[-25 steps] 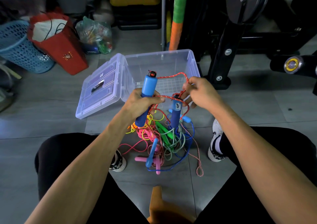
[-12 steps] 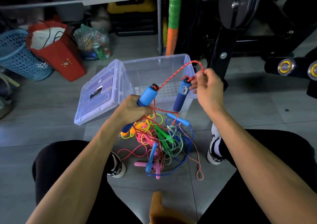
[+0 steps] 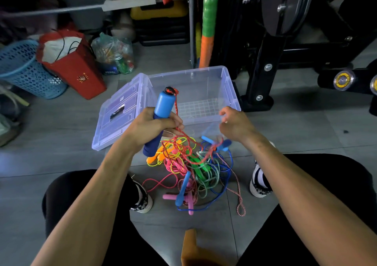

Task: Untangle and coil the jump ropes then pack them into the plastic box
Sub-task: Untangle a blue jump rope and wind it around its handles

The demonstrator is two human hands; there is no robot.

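A seated person works over a tangle of jump ropes (image 3: pixel 195 170) heaped on the grey tiled floor (image 3: pixel 61 143) between two sneakered feet. The left hand (image 3: pixel 151 127) is wrapped tight around a blue foam handle (image 3: pixel 158 121), held upright and tilted slightly right, its red braided rope (image 3: pixel 179 137) running from the cap down past the fingers into the pile. The right hand (image 3: pixel 236 125) hovers just above the heap near the box's front corner; its fingers are curled inward, but whether they pinch a strand cannot be told from this angle. A second blue handle (image 3: pixel 223 144), blurred, lies just below that hand on the red rope. The clear plastic box (image 3: pixel 230 94) sits open on the floor directly behind the ropes, with nothing visible inside, its hinged lid (image 3: pixel 120 112) folded out flat to the left. Pink, green, yellow, orange and blue ropes remain knotted together. Behind stand a blue basket (image 3: pixel 22 70), a red bag (image 3: pixel 77 68) and black exercise equipment (image 3: pixel 275 41).
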